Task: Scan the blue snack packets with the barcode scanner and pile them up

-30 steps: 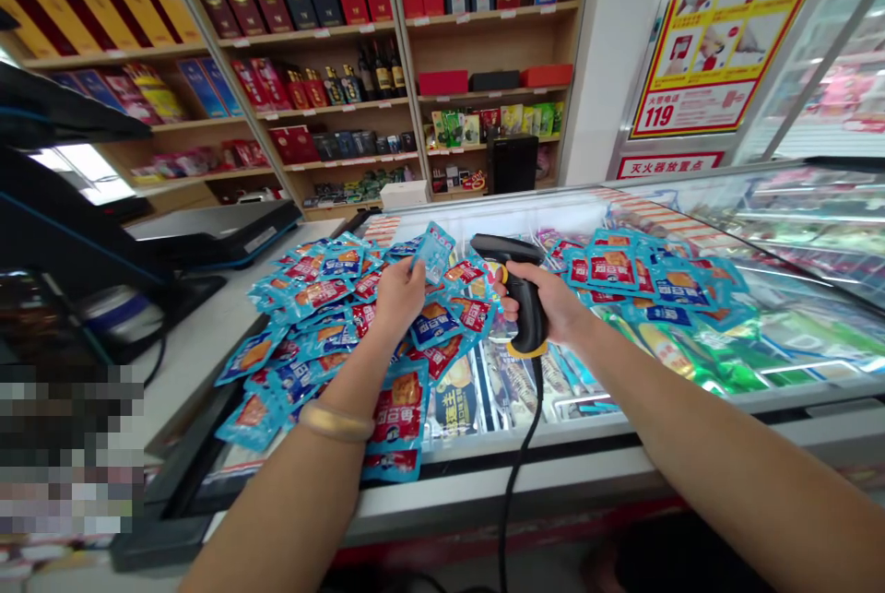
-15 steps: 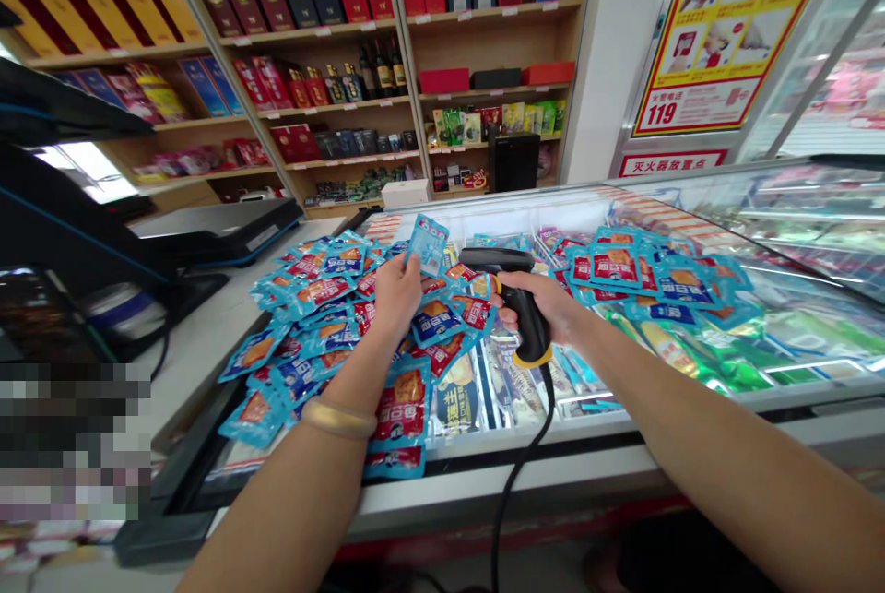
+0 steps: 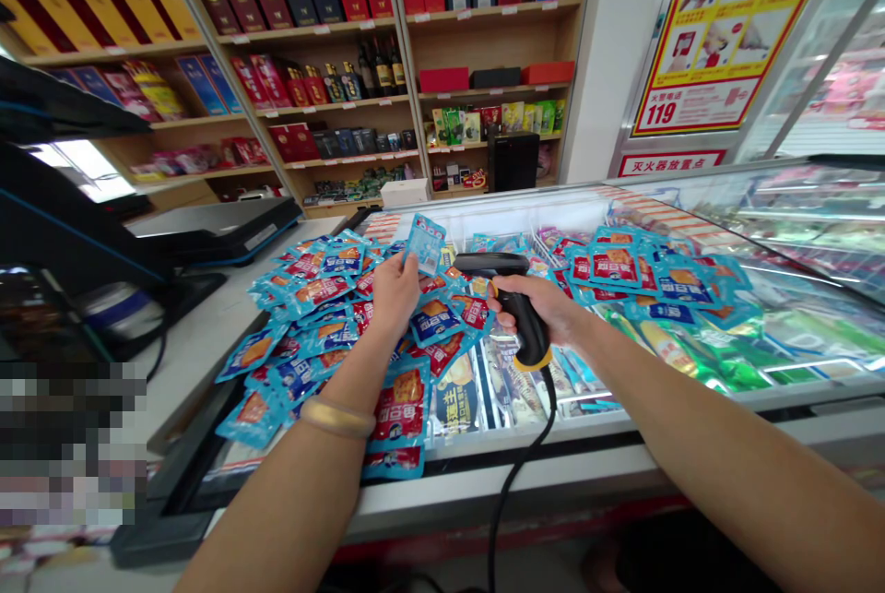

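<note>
Between the fingers of my left hand is a light-blue snack packet, its printed back turned up. My right hand is wrapped round the handle of a black and yellow barcode scanner, whose head points left toward the packet, a small gap apart. From the scanner's base a black cable runs down over the front edge. Under and around my left hand spreads a pile of blue and red snack packets. A second pile of similar packets lies beyond my right hand.
Both piles rest on the glass top of a chest freezer with packaged goods inside. At left stand a scale and a dark monitor. Shelves of boxes and bottles line the back, beside a wall poster.
The scanner and my right hand have shifted slightly left, and the scanner's head tilts a little differently. The held packet has moved barely to the left.
</note>
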The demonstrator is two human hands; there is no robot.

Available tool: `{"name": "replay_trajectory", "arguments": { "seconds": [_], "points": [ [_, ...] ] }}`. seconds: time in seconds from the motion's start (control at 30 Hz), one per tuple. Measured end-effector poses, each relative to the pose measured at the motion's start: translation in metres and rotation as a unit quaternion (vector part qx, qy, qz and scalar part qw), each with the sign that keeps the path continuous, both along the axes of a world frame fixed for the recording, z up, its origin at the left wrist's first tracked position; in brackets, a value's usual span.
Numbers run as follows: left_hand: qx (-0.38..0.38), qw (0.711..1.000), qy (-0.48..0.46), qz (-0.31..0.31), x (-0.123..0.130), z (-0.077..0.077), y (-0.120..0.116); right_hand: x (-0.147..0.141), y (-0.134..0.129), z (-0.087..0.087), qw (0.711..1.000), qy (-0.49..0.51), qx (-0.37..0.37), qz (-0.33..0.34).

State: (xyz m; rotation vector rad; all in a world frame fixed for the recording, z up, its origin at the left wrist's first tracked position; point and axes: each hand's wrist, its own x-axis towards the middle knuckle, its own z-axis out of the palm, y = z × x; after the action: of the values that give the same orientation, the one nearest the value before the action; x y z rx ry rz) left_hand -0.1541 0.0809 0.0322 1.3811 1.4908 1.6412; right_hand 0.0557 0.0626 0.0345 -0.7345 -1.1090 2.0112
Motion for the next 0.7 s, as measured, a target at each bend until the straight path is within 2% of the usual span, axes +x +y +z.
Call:
{"name": "replay_trajectory", "arguments": {
  "seconds": [0.1, 0.17, 0.27, 0.37, 0.43, 0.53, 0.63, 0.7],
  "points": [
    [-0.013, 0.999, -0.029, -0.039, -0.002, -0.002, 0.001, -0.001, 0.001, -0.001, 1.000, 0.004, -0.005, -0.005],
    [-0.017, 1.000, 0.019, -0.017, -0.004, -0.002, 0.002, 0.000, 0.001, 0.000, 1.000, 0.013, -0.011, -0.013],
    [-0.018, 0.982, 0.186, 0.041, -0.005, 0.003, 0.001, 0.005, 0.004, 0.003, 0.999, 0.031, -0.013, -0.036],
    [-0.011, 0.930, 0.363, 0.056, 0.008, 0.017, -0.003, 0.021, 0.009, 0.008, 0.996, 0.053, -0.018, -0.067],
    [-0.004, 0.899, 0.436, 0.036, 0.026, 0.027, -0.005, 0.039, 0.013, 0.010, 0.993, 0.067, -0.016, -0.097],
    [0.003, 0.873, 0.488, -0.009, 0.063, 0.038, -0.003, 0.076, 0.018, 0.010, 0.985, 0.081, 0.005, -0.155],
    [-0.005, 0.857, 0.513, -0.052, 0.108, 0.039, 0.005, 0.119, 0.020, 0.007, 0.973, 0.093, 0.025, -0.210],
    [-0.010, 0.849, 0.522, -0.086, 0.140, 0.034, 0.011, 0.145, 0.019, 0.006, 0.962, 0.105, 0.025, -0.250]
  ]
}}
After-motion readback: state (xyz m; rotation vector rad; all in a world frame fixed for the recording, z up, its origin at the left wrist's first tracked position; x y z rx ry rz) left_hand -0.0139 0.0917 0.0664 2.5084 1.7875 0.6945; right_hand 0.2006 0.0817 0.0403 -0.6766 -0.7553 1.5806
